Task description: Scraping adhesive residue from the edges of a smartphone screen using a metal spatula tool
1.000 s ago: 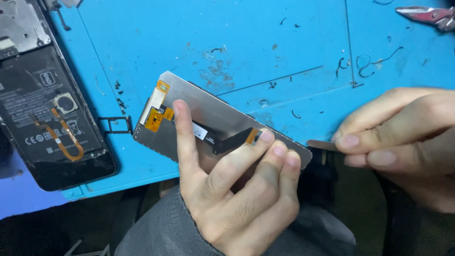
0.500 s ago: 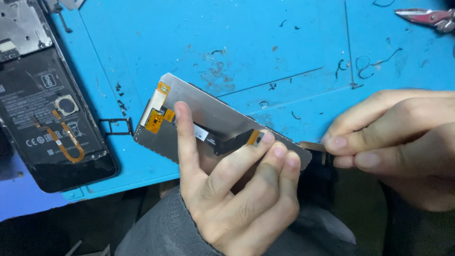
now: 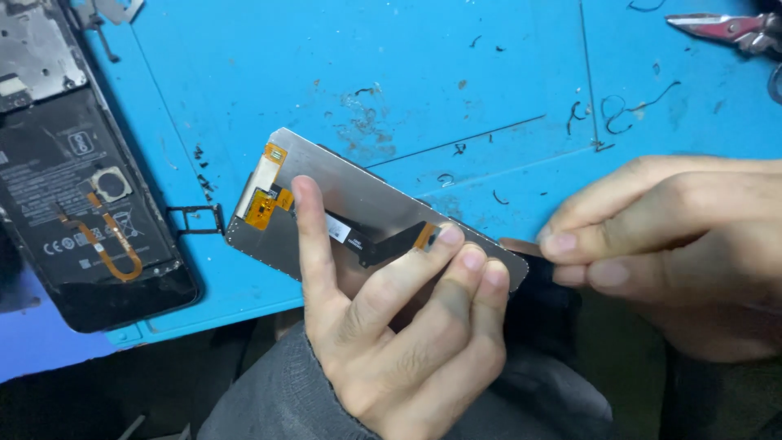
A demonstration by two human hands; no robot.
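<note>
One display panel [image 3: 366, 220], one opened phone [image 3: 81, 195], one card tray [image 3: 195, 220], one pair of tweezers [image 3: 717, 28].

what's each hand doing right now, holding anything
Left hand: closed around the phone display panel, its metal back facing up.
Right hand: fingertips pinched together at the panel's end; what they grip cannot be told.

A phone repair workshop: a blue work mat [image 3: 456, 73], an opened phone [image 3: 77, 187] and metal tweezers [image 3: 721, 28] lie beyond the fingers.
</note>
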